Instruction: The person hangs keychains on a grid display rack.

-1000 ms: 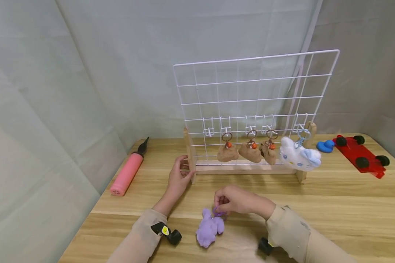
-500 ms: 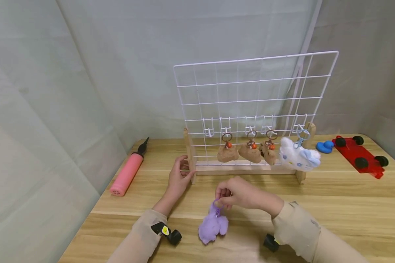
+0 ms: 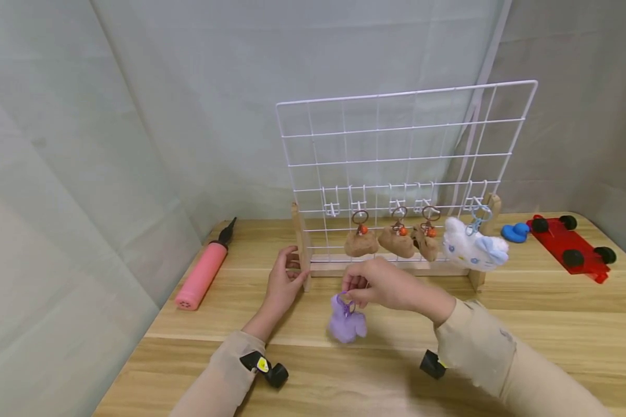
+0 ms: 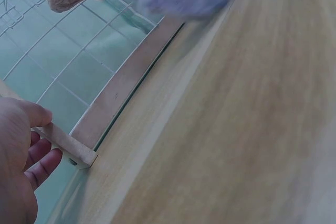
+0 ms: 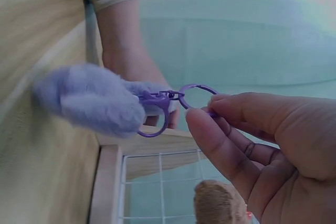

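Observation:
My right hand (image 3: 378, 284) pinches the purple ring (image 5: 198, 86) of a plush keychain between thumb and forefinger. From that ring hangs the fluffy purple plush keychain (image 3: 346, 324), lifted above the table in front of the rack. A purple clasp (image 5: 157, 109) joins ring and plush. My left hand (image 3: 284, 281) holds the left wooden post (image 4: 68, 145) of the rack, thumb on one side and fingers on the other. The white wire grid rack (image 3: 393, 159) carries a row of hooks. Several brown plush keychains (image 3: 361, 243) and a white kitty plush keychain (image 3: 469, 249) hang there; the leftmost hook (image 3: 331, 209) bears nothing.
A pink hand pump (image 3: 203, 277) lies on the wooden table (image 3: 250, 394) at the left. To the right of the rack are a blue toy duck (image 3: 515, 232) and a red toy car chassis (image 3: 571, 246) with black wheels. Pale curtains surround the table.
My right hand has raised the purple plush keychain off the table and moved it away from me, nearer the rack. My left hand stays on the post.

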Demonstrator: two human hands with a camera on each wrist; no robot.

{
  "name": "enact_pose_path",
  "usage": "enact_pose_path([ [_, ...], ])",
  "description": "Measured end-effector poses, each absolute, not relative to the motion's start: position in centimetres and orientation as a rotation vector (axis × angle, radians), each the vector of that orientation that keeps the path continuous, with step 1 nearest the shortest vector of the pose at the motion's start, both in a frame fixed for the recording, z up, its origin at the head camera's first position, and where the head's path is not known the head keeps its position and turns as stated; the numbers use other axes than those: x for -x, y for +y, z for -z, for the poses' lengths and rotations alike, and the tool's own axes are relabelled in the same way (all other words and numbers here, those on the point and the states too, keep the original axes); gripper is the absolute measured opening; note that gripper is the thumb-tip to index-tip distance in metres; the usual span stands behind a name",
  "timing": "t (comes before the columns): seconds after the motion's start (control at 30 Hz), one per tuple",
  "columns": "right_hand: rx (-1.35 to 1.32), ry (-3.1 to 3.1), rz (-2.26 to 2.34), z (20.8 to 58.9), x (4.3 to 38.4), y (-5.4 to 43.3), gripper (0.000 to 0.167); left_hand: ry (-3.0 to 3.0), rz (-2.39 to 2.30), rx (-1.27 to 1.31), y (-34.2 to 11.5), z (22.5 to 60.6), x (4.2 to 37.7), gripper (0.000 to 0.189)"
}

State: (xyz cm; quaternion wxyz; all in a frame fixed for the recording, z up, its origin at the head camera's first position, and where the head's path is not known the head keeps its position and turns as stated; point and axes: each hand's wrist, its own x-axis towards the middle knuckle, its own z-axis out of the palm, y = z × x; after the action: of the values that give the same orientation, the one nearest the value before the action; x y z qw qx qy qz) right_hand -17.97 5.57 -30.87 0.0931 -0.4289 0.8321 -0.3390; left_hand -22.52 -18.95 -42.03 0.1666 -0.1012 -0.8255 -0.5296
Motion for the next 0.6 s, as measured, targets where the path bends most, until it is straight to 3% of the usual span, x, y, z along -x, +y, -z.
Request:
enact_pose_path([
  [0.6,1.224,2.696,0.938,25.9,19.6,4.6,0.003,-2.325,1.522,0.304,-19.0,41.9,22.3,0.054],
])
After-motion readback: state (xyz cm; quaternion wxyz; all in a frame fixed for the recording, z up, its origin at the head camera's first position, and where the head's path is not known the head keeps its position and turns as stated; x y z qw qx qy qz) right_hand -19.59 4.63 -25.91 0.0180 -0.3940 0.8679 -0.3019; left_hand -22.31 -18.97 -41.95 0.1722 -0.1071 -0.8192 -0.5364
